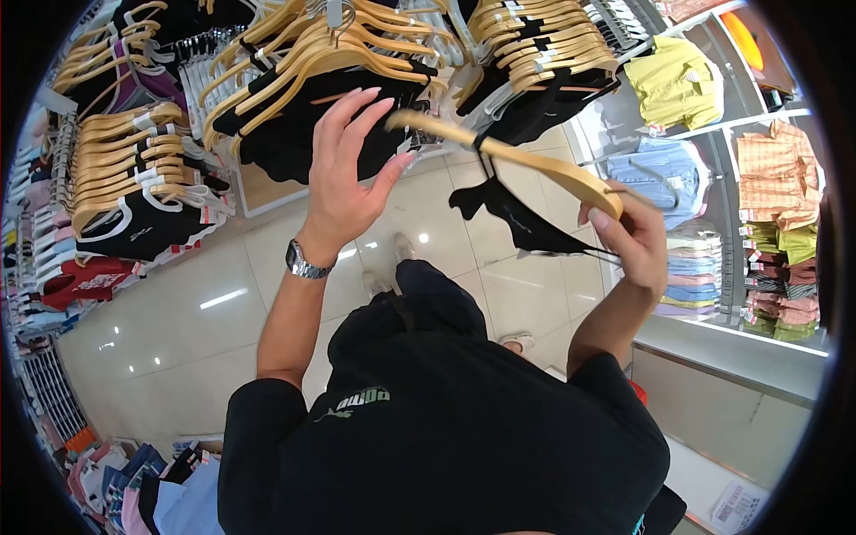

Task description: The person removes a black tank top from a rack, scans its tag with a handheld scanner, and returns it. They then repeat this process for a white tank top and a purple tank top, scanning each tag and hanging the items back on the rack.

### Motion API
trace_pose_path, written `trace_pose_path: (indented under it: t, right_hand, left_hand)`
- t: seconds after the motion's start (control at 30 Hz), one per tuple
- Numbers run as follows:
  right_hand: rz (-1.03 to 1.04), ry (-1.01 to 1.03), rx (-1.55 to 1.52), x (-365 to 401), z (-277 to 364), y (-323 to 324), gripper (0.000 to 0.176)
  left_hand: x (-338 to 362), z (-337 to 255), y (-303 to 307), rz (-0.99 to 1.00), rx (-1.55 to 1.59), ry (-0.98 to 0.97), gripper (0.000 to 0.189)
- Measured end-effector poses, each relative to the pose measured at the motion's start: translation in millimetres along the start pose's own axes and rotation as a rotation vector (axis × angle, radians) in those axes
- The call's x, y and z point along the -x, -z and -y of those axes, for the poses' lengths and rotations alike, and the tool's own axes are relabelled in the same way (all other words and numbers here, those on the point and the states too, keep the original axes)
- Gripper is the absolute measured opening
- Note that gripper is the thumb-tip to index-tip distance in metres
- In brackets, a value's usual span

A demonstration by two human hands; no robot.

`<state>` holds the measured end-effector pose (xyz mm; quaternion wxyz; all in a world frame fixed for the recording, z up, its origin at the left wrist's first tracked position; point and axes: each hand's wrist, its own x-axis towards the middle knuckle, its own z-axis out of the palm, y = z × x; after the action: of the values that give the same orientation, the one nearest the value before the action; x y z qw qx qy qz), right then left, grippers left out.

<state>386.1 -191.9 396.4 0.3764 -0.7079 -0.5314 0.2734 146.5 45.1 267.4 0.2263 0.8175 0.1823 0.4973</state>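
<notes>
My right hand (635, 234) grips one end of a wooden clothes hanger (535, 160). A black strappy top (526, 227) dangles from the hanger, one strap looped near its middle and another reaching toward my right hand. The hanger's far end is blurred and points toward my left hand (349, 165). That hand is raised with fingers apart, holding nothing, in front of the rack; a silver watch (308, 260) is on its wrist. Just behind it, black garments (285, 134) hang on wooden hangers (330, 58).
More wooden hangers with black clothes (143, 218) hang at left, and others (553, 45) at upper right. Shelves on the right carry a yellow shirt (675, 85), a blue shirt (660, 178) and folded stacks (691, 267). Tiled floor (205, 312) lies below; folded clothes (192, 499) are at lower left.
</notes>
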Motion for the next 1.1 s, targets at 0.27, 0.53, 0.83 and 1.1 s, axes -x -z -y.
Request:
trace_pose_path:
  t: [0.27, 0.53, 0.83, 1.1]
  right_hand:
    - [0.189, 0.133, -0.143, -110.9, 14.3, -53.0, 0.028]
    - [0.252, 0.209, -0.074, -229.3, 9.1, -124.9, 0.044]
    - [0.305, 0.151, -0.088, -269.9, -24.6, -158.7, 0.043]
    - [-0.118, 0.470, 0.227, -245.9, -44.1, -156.1, 0.031]
  left_hand:
    - [24.6, 19.5, 31.2, 0.155, 0.125, 0.248, 0.025]
    - [43.9, 70.7, 66.9, -0.058, -0.058, 0.417, 0.021]
    - [60.0, 116.4, 65.9, -0.032, -0.079, 0.524, 0.022]
    - [83.7, 147.8, 50.4, -0.184, -0.009, 0.676, 0.043]
